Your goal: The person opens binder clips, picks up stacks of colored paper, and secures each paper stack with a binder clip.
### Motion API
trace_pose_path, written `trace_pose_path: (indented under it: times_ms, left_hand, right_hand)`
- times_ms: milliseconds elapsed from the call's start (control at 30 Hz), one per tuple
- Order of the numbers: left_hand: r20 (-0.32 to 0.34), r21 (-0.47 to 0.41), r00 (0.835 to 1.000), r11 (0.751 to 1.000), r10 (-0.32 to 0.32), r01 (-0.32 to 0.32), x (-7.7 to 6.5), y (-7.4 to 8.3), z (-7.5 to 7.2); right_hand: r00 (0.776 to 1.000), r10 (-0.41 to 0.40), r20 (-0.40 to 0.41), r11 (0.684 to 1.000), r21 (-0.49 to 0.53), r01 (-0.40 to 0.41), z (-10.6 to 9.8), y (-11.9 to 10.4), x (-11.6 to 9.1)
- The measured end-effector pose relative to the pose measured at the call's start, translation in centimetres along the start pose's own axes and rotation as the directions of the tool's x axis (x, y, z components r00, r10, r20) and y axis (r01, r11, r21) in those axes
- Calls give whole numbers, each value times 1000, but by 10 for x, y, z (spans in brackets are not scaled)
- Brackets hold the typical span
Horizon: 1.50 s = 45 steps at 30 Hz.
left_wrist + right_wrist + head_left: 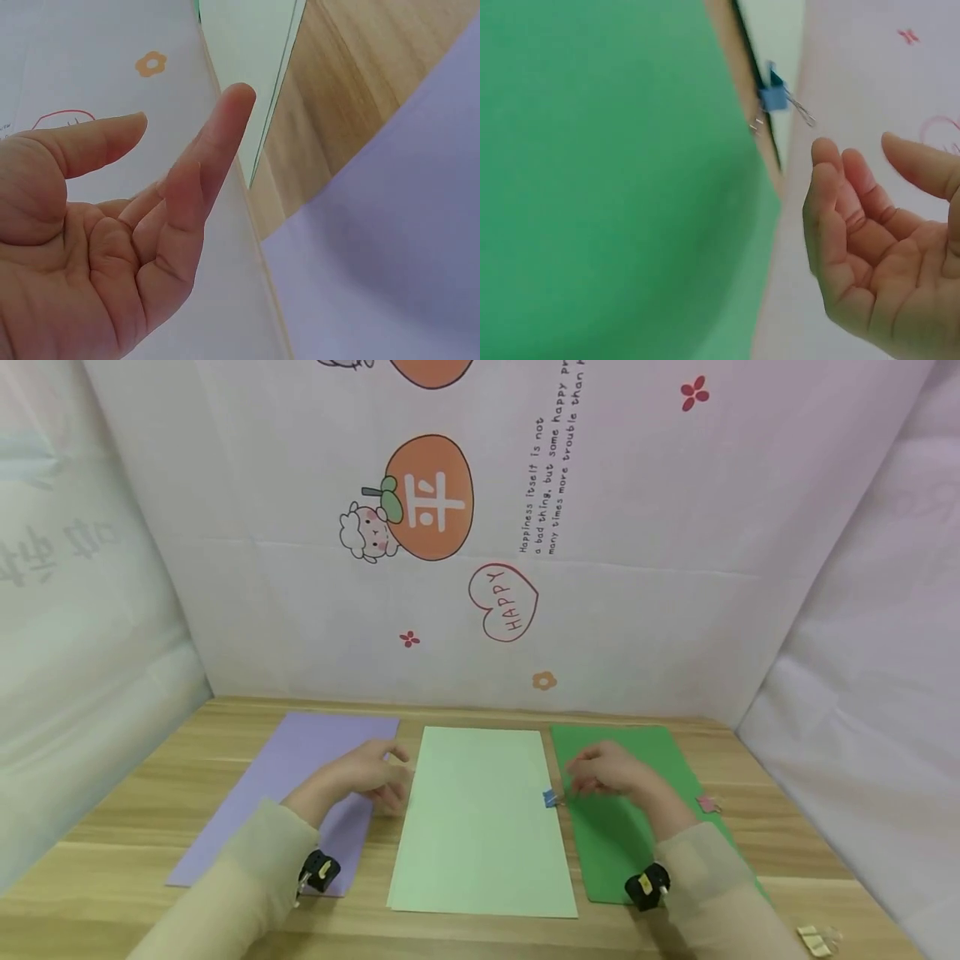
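Note:
In the head view, a stack of light green paper (480, 827) lies in the middle, its edges slightly offset at the lower left. A blue binder clip (551, 798) sits on the stack's right edge; its wire handles (802, 111) show in the right wrist view. My left hand (372, 772) hovers between the purple sheet (262, 810) and the stack, fingers loosely bent and holding nothing. Just right of the blue clip, my right hand (609, 768) is above the dark green sheet (618, 835), also holding nothing, with its thumb apart from its fingers.
A pink binder clip (708, 804) is at the dark green sheet's right edge. Near the front right corner lies a yellow binder clip (817, 939) on the wooden table (798, 852). A printed white cloth (630, 610) stands behind the table, with white cloth on both sides.

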<state>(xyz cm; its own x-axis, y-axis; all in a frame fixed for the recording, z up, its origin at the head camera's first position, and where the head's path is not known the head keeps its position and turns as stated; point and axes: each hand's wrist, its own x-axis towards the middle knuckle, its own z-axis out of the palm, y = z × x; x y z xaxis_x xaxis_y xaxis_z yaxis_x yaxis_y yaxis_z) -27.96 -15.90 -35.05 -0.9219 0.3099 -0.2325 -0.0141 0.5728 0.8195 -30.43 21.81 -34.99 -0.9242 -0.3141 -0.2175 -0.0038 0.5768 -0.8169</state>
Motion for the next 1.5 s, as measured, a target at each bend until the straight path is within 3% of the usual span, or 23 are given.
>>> trace_pose_path:
  times_ms: [167, 300, 400, 467, 567, 633, 733, 867, 1200, 1500]
  left_hand:
    - [-15, 41, 996, 995, 87, -86, -3, 2, -2]
    - [-31, 148, 973, 963, 231, -224, -8, 0, -4]
    - [-21, 273, 943, 909, 333, -315, -15, -2, -5]
    - [-1, 364, 919, 856, 394, -367, -19, -4, -5]
    - [30, 477, 888, 774, 459, -416, -26, -7, -5]
    - [37, 528, 877, 736, 479, -424, -30, -9, -4]
    - [21, 583, 886, 715, 463, -387, -36, -13, -3]
    - [-5, 633, 911, 706, 413, -317, -43, -19, -5]
    - [23, 726, 939, 640, 343, -252, -53, -36, -13]
    - [-14, 745, 967, 648, 254, -159, -57, -56, -20]
  right_hand:
    - [999, -30, -38, 999, 15, 31, -16, 1, -12]
    - [995, -51, -80, 999, -24, 49, -25, 3, -24]
    - [994, -56, -99, 997, -49, 51, -27, 6, -32]
    - [992, -62, -107, 997, -59, 55, -28, 9, -36]
    - [990, -74, -117, 995, -73, 66, -29, 13, -44]
    - [989, -83, -122, 994, -87, 73, -31, 15, -48]
    - [987, -94, -129, 990, -114, 79, -34, 15, -55]
    - [984, -119, -136, 983, -152, 98, -39, 15, -65]
    - [976, -144, -161, 969, -221, 107, -55, 15, -90]
    - [965, -174, -196, 965, -227, 128, -76, 30, -110]
